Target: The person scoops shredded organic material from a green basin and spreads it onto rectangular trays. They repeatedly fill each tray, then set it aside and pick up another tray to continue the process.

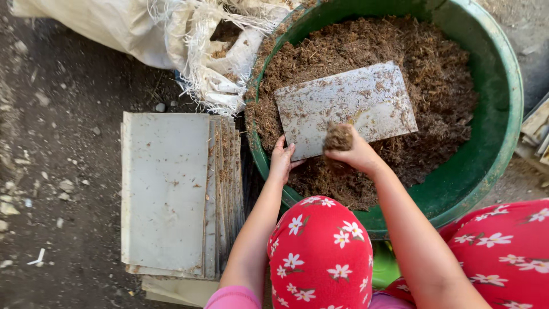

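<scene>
Right hand (355, 153), fingers curled shut around a clump of brown fibre (338, 138), pressed against the lower edge of a grey rectangular plate (346, 106). Left hand (281, 162), fingers closed on the plate's lower left corner, thumb on the upper face, holding the plate tilted over the fill.

The plate lies on a bed of loose brown fibrous material (434, 80), its pale surface dusted with specks of the same fibre. The fibre fills a round green plastic tub (509, 103), reaching close to the rim on the far side and lower near the hands.

To the left of the tub, on the dirt ground (63, 149), a stack of similar grey plates (166, 189) stands just beside the tub wall, the plates fanned so that their right edges show in steps. Beyond the stack, a frayed white woven sack (189, 40) touches the tub's rim.

In the foreground, the person's knees, clad in red fabric with white flowers (320, 252), lie between and beside the forearms.
</scene>
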Motion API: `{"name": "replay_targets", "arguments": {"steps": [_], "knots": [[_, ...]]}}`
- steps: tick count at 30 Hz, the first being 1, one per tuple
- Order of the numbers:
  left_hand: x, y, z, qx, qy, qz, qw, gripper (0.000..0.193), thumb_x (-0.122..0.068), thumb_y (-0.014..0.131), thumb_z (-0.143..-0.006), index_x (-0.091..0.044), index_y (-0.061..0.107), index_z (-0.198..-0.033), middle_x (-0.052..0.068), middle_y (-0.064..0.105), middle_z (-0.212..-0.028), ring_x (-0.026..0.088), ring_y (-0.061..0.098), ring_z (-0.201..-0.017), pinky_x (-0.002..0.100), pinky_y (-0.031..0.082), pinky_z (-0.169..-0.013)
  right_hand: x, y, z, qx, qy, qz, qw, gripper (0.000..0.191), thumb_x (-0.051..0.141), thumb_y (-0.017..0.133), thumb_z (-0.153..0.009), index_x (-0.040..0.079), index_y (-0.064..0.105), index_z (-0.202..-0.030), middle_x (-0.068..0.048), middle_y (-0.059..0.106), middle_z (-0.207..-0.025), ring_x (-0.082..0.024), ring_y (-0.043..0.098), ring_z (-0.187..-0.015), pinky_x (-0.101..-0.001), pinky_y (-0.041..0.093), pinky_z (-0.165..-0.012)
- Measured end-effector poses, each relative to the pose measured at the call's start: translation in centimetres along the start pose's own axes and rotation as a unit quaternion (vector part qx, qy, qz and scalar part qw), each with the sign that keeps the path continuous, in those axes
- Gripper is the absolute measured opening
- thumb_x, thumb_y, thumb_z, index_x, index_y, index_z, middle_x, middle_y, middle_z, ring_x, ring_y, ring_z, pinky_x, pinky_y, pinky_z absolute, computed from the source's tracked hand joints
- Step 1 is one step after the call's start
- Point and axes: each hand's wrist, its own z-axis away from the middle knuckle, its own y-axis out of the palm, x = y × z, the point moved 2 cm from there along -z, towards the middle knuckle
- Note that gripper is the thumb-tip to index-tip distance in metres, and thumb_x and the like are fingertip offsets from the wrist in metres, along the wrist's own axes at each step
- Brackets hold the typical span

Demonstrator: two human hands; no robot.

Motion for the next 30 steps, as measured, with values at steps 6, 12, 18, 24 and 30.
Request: {"name": "replay_targets", "arguments": {"steps": [6,12,18,24,30], "knots": [[0.2,1.8,0.9,-0.045,0.008,0.033,0.998,0.044,-0.02,0.05,-0.108,-0.018,0.036,-0.15,0.013,0.059,-0.136,0.028,0.064,-0.11,0.052,0.055,-0.087,5.7,8.6,-1.8,-0.149,-0.086,0.446,0.878,0.08,0.057,0.069,-0.09,0.029,0.033,-0.156,-0.022,0.024,-0.166,-0.051,0.019,-0.149,-0.0768,0.006,-0.11],[4.8,0.5,-0.9,-0.11,0.042,0.084,0.989,0.059,-0.009,0.054,-0.105,-0.014,0.03,-0.159,0.001,0.035,-0.161,0.016,0.033,-0.146,0.035,0.028,-0.116,-0.6,9.0,-5.9,-0.177,-0.186,0.557,0.79,0.032,0.035,0.056,-0.106,0.03,0.066,-0.135,-0.002,0.031,-0.172,-0.025,0.021,-0.158,-0.0694,0.002,-0.122],[7.2,0.0,-0.8,-0.054,0.12,0.114,0.985,0.057,-0.003,0.053,-0.104,-0.005,0.033,-0.157,0.013,0.044,-0.157,0.024,0.042,-0.143,0.039,0.029,-0.122,-6.1,-5.8,-11.7,-0.253,-0.105,0.507,0.817,0.037,0.024,0.049,-0.11,0.023,0.066,-0.143,-0.003,0.037,-0.17,-0.03,0.026,-0.156,-0.0691,0.008,-0.121],[5.3,1.1,-0.3,-0.098,0.056,-0.013,0.993,0.061,-0.01,0.051,-0.103,-0.01,0.026,-0.159,0.011,0.046,-0.155,0.021,0.044,-0.14,0.037,0.032,-0.117,0.1,-9.3,-13.6,-0.35,0.129,0.365,0.853,0.055,0.026,0.037,-0.113,0.021,0.024,-0.166,-0.004,0.032,-0.168,-0.026,0.026,-0.156,-0.0687,0.009,-0.124],[4.9,1.2,-0.2,-0.095,0.076,-0.075,0.99,0.056,-0.012,0.049,-0.104,-0.006,0.035,-0.158,0.017,0.05,-0.154,0.025,0.049,-0.138,0.039,0.038,-0.115,2.4,10.0,-10.9,-0.17,-0.154,0.487,0.843,0.082,0.001,0.05,-0.086,0.006,0.022,-0.164,-0.011,0.019,-0.172,-0.025,0.018,-0.16,-0.0586,-0.001,-0.125]]}}
